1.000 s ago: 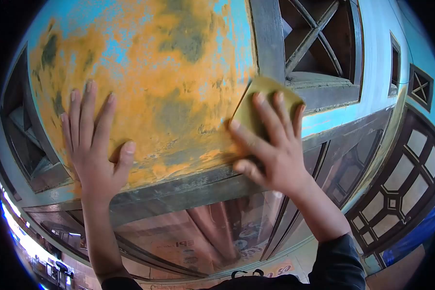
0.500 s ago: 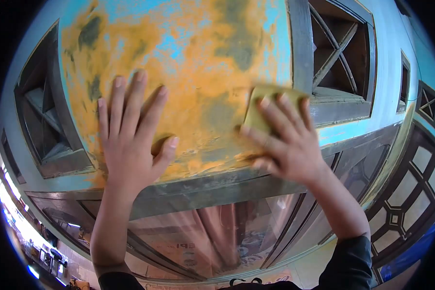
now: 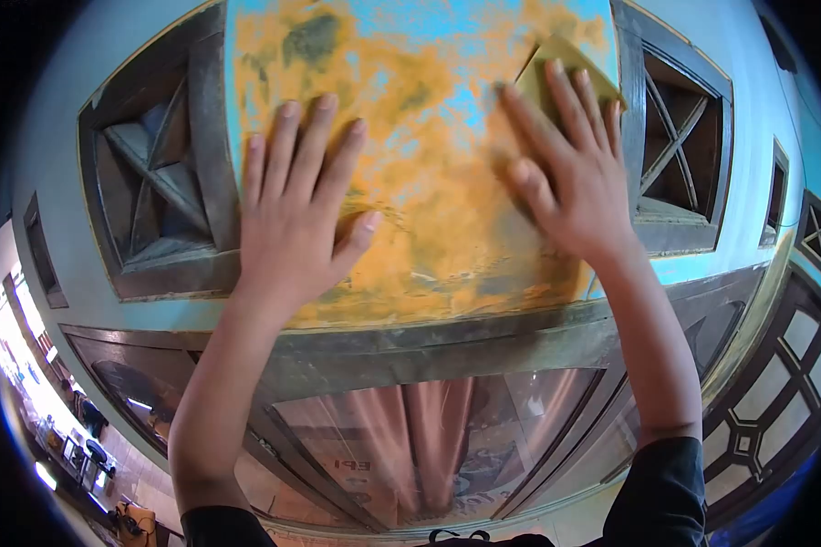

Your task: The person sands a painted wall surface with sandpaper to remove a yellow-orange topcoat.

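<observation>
My left hand (image 3: 294, 214) lies flat on a wall patch (image 3: 429, 205) smeared orange-yellow over blue paint, its fingers spread and nothing in them. Higher up and to the right, my right hand (image 3: 582, 187) presses a folded yellowish sheet of sandpaper (image 3: 536, 84) against the same wall. The fingers lie over the sheet and the thumb rests apart from it, to the left. Part of the sheet is hidden under the fingers. Grey-green blotches (image 3: 310, 41) mark the upper left of the patch.
Dark wooden vent frames with crossed bars stand on the left (image 3: 150, 173) and right (image 3: 675, 137). Below the patch runs a wooden beam (image 3: 429, 346) over a glass pane with a pinkish curtain (image 3: 438, 438). A panelled door (image 3: 775, 365) is at the far right.
The right hand has moved up the wall with the sandpaper. The left hand remains flat on the wall, and the view has shifted to the left.
</observation>
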Motion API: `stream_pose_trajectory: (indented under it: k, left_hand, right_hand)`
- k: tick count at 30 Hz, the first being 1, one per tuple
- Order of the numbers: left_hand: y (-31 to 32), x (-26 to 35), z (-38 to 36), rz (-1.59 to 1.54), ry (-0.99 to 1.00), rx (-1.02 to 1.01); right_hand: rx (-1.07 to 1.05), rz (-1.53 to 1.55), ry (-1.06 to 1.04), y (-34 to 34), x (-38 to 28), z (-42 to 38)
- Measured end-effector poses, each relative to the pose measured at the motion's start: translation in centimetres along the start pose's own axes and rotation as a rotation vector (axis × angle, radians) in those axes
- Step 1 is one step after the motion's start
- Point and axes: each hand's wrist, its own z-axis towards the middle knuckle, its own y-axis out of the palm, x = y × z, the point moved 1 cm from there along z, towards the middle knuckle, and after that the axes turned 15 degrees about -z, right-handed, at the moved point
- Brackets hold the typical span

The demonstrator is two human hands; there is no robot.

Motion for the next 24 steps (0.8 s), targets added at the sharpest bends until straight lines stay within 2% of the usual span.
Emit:
stream_pose_trajectory:
  k: [4,7,18,22,24]
  left_hand:
    - [-0.4,-0.1,-0.3,-0.043,0.003,-0.023]
    - [-0.7,-0.4,-1.6,-0.073,0.006,-0.051]
    - [-0.6,-1.1,-4.3,-0.151,0.008,-0.081]
    - [-0.7,-1.1,-4.3,-0.172,0.000,-0.083]
    - [-0.6,-1.1,-4.2,-0.172,-0.003,-0.078]
  right_hand:
    - [0.031,0.027,0.049,-1.1,-3.8,1.8]
    - [-0.055,0.076,-0.073,-1.9,-6.5,-0.1]
    - [-0.078,0.086,-0.050,-2.3,-6.9,-0.5]
    - [-0.172,0.100,-0.232,-3.0,-8.4,-1.8]
    - [-0.135,0.056,-0.189,-2.6,-6.9,-0.9]
